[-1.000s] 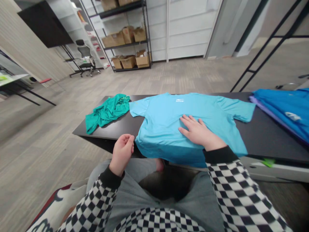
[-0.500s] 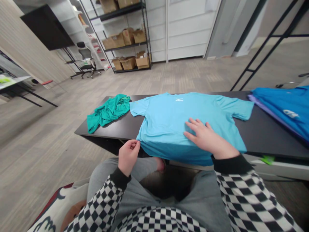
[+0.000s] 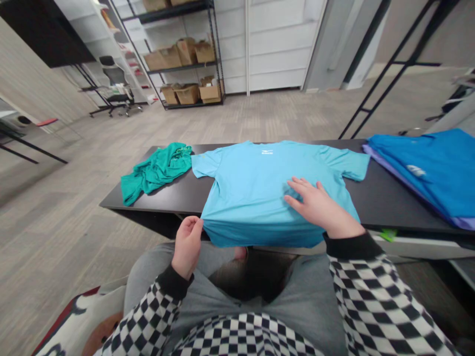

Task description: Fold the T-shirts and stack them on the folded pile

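Note:
A light blue T-shirt lies flat and face up on a black table, with its lower hem hanging over the front edge. My right hand rests on the shirt's lower right part, its fingers spread and holding nothing. My left hand is at the hem's left corner, its fingers curled and appearing to pinch the fabric. A crumpled green garment lies on the table to the shirt's left, beyond my left hand.
A stack of folded blue garments lies at the table's right end. My grey-trousered legs sit just below the table's front edge. Metal shelves with cardboard boxes stand across the carpeted floor, with an office chair to their left.
My left hand has moved up to the shirt's hem corner. My right hand has slid slightly rightward across the shirt. The whole view has shifted as my head turned.

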The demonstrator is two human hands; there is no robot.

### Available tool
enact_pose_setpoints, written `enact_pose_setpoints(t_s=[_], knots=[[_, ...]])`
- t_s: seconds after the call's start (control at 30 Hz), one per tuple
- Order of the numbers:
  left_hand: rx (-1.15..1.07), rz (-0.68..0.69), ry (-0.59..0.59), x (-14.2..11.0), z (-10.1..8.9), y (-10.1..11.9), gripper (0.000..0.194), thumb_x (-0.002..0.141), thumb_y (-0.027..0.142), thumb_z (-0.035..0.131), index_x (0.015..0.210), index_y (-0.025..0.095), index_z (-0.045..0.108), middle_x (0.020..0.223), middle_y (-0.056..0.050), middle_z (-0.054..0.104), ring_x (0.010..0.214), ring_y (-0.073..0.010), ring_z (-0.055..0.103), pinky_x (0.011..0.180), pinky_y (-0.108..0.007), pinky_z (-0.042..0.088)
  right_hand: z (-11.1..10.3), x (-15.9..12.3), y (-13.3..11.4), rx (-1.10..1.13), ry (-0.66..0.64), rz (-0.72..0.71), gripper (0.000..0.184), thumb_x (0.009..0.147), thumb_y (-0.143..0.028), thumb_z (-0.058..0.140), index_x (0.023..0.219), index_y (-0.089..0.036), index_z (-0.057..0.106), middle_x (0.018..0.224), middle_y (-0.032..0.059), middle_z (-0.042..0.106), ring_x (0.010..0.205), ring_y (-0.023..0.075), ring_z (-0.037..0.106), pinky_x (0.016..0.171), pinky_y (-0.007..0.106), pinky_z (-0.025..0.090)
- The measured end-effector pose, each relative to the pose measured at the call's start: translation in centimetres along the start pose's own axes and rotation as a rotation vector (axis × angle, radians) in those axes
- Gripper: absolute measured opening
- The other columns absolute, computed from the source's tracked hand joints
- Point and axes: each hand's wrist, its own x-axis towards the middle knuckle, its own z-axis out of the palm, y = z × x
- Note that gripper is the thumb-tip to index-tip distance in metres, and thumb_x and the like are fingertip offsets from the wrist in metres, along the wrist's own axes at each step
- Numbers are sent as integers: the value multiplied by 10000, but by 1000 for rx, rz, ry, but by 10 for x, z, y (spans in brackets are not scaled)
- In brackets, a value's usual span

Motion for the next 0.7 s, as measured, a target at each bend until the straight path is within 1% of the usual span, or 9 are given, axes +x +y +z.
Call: enact_pose_setpoints(t_s=[0.1,0.17,0.23,0.3,0.4,0.5,0.57,0.63,0.7], knots=[[-101,-89,2,-4,2,-13,444,868,560,882,1003,200,660,825,21,659,740,-127,595,698,-236,468,6,-3,10,-1,-52,29,639,1110,-523,503,1656,-195,562,1798,180,439,1677,433,384,1316,771,308],[-108,-119,-56,-6,3,-19,506,862,608,892,1067,194,684,893,-9,714,795,-147,640,753,-263,510,9,-6,16,11,-62,31,648,1105,-544,519,1663,-217,559,1803,170,433,1684,431,373,1317,764,318],[-54,-121,-144,-7,3,-23,523,859,641,893,1022,177,716,912,-33,735,829,-163,657,795,-288,530,9,-10,19,25,-56,31,646,1103,-553,531,1663,-233,563,1804,164,433,1684,427,374,1320,761,318],[13,-115,-206,-7,2,-28,523,847,654,898,926,165,728,872,-35,724,815,-162,644,794,-290,525,8,-12,19,36,-51,37,638,1100,-549,539,1654,-234,574,1801,167,437,1685,426,374,1318,768,319],[36,-115,-224,-6,0,-34,530,833,662,902,928,168,738,887,-40,740,844,-173,665,831,-302,544,1,-10,11,53,-7,48,618,1098,-535,544,1628,-222,602,1776,184,472,1686,429,372,1314,786,311],[-11,-96,-240,-3,-1,-40,531,838,642,906,1029,179,731,1000,-71,786,963,-213,728,926,-342,582,-15,5,-14,85,73,16,588,1113,-510,521,1606,-207,624,1738,193,522,1663,433,416,1324,788,289],[-45,-67,-284,-1,1,-45,520,869,623,890,1096,185,725,1082,-97,807,1034,-238,754,983,-375,594,-29,26,-41,101,99,-66,562,1123,-491,509,1591,-210,640,1715,180,557,1642,420,455,1339,767,280],[-60,-30,-344,1,5,-53,489,919,605,851,1134,183,729,1129,-116,812,1066,-251,762,1020,-400,594,-39,56,-77,106,97,-192,536,1130,-470,507,1581,-219,650,1691,157,593,1619,394,496,1360,731,268],[-53,-1,-387,1,10,-61,456,963,584,811,1154,177,736,1155,-127,810,1088,-260,759,1043,-415,585,-41,94,-115,102,80,-299,520,1134,-445,507,1578,-218,654,1656,143,633,1574,369,556,1377,693,259]])
